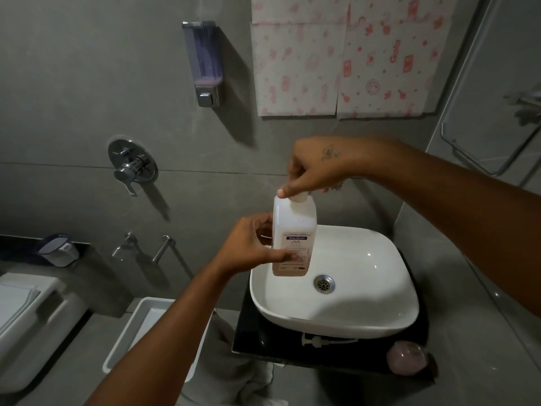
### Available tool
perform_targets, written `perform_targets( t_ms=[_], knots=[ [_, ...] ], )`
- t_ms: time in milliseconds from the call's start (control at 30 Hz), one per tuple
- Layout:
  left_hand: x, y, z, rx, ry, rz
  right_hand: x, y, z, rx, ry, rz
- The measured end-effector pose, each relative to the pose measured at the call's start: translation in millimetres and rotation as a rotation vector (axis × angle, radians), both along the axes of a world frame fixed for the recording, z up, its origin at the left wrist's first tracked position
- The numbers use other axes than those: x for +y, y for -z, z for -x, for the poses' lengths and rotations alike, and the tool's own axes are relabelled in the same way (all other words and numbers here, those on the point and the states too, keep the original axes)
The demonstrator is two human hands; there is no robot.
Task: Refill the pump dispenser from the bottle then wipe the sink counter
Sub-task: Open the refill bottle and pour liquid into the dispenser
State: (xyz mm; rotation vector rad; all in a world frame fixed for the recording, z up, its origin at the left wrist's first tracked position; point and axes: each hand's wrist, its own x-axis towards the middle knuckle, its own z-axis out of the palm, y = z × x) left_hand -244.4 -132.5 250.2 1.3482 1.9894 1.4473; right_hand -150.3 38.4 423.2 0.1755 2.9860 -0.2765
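A translucent white bottle (293, 227) with a purple-printed label is held upright over the left rim of the white basin (366, 288). My left hand (251, 247) grips its lower body from the left. My right hand (313, 168) comes down from above, with its fingers closed on the white cap (300, 197). A white pump head with its tube (319, 340) lies on the black counter (248, 326) in front of the basin. Beside it, at the counter's near right corner, sits a pinkish rounded container (405, 360).
A wall soap dispenser (205, 63) hangs on the grey wall, with a chrome mixer (131, 165) to its lower left. Patterned pink paper (345, 54) covers the mirror area. A toilet (26, 317) and a white bin (146, 326) stand at the left. A glass shelf (497, 136) is at the right.
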Motion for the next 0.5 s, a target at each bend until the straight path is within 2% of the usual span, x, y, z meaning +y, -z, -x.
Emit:
perform_targets(
  t_ms=[200, 400, 500],
  knots=[
    [2.5, 3.6, 0.9, -0.004, -0.012, 0.045, -7.1, -10.9, -3.1, -0.046, -0.16, -0.08],
    [-8.7, 12.0, 3.2, -0.061, -0.035, 0.076, 4.9, -4.0, -13.1, 0.142, -0.117, -0.026],
    [-26.2, 24.7, 2.1, -0.138, -0.052, 0.104, 14.5, 32.8, -31.4, 0.249, -0.05, 0.141]
  ],
)
